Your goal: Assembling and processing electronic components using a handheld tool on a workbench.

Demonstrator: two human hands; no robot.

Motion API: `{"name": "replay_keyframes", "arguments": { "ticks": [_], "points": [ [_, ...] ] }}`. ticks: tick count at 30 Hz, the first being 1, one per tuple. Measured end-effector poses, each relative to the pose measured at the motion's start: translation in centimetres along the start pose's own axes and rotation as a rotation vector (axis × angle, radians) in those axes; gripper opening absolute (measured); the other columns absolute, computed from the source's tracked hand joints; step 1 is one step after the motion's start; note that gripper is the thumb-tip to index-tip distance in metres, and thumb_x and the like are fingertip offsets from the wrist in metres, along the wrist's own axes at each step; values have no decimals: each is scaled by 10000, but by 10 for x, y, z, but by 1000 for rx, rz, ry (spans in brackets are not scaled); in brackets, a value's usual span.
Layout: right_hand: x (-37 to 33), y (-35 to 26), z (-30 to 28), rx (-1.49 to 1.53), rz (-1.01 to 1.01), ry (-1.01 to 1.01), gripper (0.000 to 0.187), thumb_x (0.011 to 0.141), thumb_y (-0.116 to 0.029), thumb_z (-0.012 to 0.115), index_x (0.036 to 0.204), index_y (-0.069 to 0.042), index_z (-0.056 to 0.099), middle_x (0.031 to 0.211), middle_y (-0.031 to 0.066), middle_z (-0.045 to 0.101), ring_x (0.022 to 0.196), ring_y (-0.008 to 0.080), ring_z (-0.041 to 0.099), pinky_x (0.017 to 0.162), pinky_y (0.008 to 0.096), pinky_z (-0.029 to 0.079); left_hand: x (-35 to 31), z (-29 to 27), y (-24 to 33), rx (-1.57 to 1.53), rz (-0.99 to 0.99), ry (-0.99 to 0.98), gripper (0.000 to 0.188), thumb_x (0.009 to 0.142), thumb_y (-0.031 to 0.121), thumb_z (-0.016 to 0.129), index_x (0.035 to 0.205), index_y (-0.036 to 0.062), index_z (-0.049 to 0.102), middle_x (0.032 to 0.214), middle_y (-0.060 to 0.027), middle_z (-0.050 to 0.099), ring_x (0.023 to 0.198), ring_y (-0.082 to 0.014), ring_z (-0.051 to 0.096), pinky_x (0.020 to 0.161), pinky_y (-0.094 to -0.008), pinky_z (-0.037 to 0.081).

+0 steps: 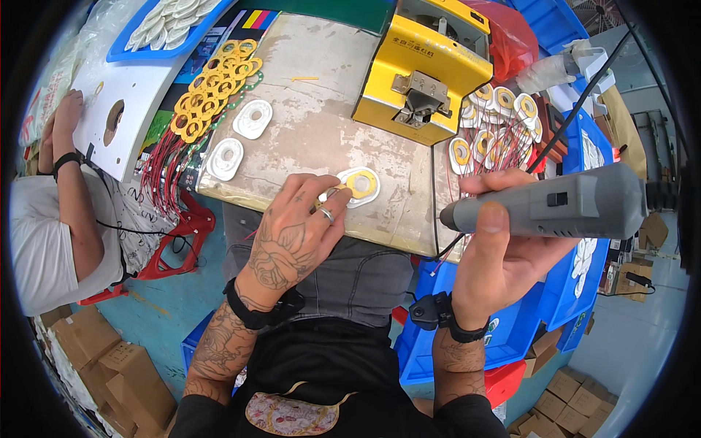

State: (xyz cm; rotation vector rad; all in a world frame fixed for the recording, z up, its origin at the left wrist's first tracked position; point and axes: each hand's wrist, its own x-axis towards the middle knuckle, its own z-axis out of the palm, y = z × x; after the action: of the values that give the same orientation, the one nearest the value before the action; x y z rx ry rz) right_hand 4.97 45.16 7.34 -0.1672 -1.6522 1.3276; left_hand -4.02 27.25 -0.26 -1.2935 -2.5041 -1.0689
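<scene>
My left hand rests at the table's near edge, its fingertips closed on a yellow ring that lies in a white oval plastic part. My right hand is wrapped round a grey handheld power tool with a black nose and a side switch. The tool is raised over the table's right side, nose toward the left, apart from the white part. Two more white oval parts, one farther and one nearer, lie left of my left hand.
A yellow machine stands at the back. Wired white parts with yellow rings are heaped right of it. Several wired yellow rings lie at left, near a blue tray. Another person's arm reaches in at far left.
</scene>
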Motion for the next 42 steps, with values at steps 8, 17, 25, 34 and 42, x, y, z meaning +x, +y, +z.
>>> {"name": "replay_keyframes", "arguments": {
  "ticks": [8, 17, 25, 34, 42],
  "points": [
    [2, 2, 1, -29, -33, -12, 843, 965, -120, 724, 1621, -60, 198, 1119, 199, 668, 939, 283, 702, 920, 454, 570, 3, -2, 1, -10, 25, 11, 359, 795, -13, 796, 1139, 73, 745, 1149, -112, 710, 1033, -335, 674, 846, -432, 592],
    [1, -1, 3, -33, -10, -46, 852, 971, -140, 721, 1627, -72, 182, 1117, 203, 667, 973, 286, 691, 915, 443, 562, 4, -3, -3, -33, 45, -21, 366, 794, -18, 789, 1145, 69, 735, 1155, -112, 706, 1040, -345, 667, 875, -442, 582],
    [5, 1, 0, -155, 14, -110, 832, 999, -269, 720, 1616, 11, 237, 1189, 227, 676, 1033, 287, 693, 964, 403, 542, 5, -4, -6, -22, 73, -83, 405, 796, -4, 778, 1191, 65, 717, 1208, -125, 675, 1083, -352, 646, 905, -444, 583],
    [9, -3, 4, -58, 93, -150, 906, 1012, -335, 692, 1654, 46, 180, 1254, 253, 672, 1117, 305, 691, 1026, 406, 518, 11, -5, -8, -27, 123, -103, 438, 784, -4, 771, 1212, 68, 711, 1223, -117, 662, 1097, -344, 641, 905, -436, 588],
    [9, -1, 6, -100, 81, -114, 921, 1004, -347, 686, 1658, 43, 167, 1270, 257, 665, 1115, 302, 691, 1031, 408, 517, 9, -5, -10, -15, 99, -86, 450, 780, 0, 777, 1219, 70, 708, 1230, -117, 657, 1106, -343, 639, 924, -445, 581]
  ]
}}
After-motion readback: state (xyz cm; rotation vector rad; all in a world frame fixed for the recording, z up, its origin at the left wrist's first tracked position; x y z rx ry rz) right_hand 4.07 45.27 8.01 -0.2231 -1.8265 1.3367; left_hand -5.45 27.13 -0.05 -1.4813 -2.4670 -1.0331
